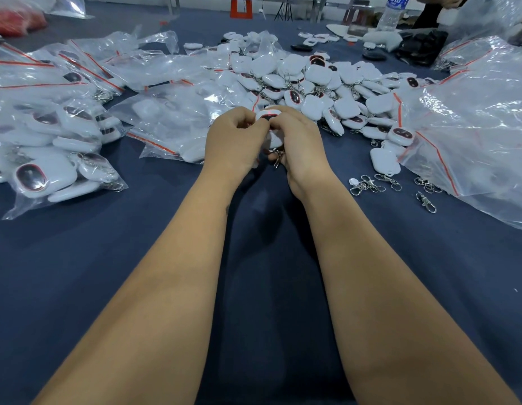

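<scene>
Both of my hands meet over the dark blue table cloth (166, 235), just in front of a heap of white keychain gadgets. My left hand (234, 141) and my right hand (297, 144) together grip one white keychain gadget (268, 114) with a dark, red-rimmed face; fingers of both hands curl round it. Its metal clasp (278, 159) hangs below, between my palms. Most of the gadget's body is hidden by my fingers.
A heap of loose white gadgets (312, 80) lies just beyond my hands. Filled zip bags (49, 147) lie at the left, clear bags (473, 135) at the right. Loose metal clasps (370, 184) lie at the right. A water bottle (392, 13) stands far back right.
</scene>
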The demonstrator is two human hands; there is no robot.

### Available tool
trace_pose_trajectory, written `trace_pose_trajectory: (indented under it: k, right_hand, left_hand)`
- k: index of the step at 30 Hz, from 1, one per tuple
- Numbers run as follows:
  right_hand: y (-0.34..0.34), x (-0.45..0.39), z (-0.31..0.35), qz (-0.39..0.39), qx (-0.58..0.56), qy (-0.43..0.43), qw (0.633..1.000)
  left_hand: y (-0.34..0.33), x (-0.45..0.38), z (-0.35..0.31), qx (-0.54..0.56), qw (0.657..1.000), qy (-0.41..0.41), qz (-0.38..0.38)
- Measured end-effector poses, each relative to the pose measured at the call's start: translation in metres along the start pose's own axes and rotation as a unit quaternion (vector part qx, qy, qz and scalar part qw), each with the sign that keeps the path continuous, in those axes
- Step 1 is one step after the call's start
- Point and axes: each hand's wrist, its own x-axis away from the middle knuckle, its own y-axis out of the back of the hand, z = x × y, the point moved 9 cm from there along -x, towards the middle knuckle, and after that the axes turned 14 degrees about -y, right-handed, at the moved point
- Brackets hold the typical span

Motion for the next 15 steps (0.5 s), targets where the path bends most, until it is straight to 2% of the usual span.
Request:
trace_pose_trajectory:
  k: [4, 8, 15]
  right_hand:
    - [0.001, 0.0, -0.001, -0.004, -0.003, -0.003, 1.0]
    - [-0.001, 0.003, 0.0, 0.0, 0.014, -0.004, 1.0]
    - [0.015, 0.0, 0.0, -0.045, -0.046, -0.014, 0.998]
  left_hand:
    - [0.0, 0.0, -0.001, -0.012, 1.0, -0.006, -0.001]
    - [0.0, 0.002, 0.004, 0.015, 1.0, 0.023, -0.008]
    - [0.005, 0.0, 0.006, 0.062, 0.996, 0.036, -0.048]
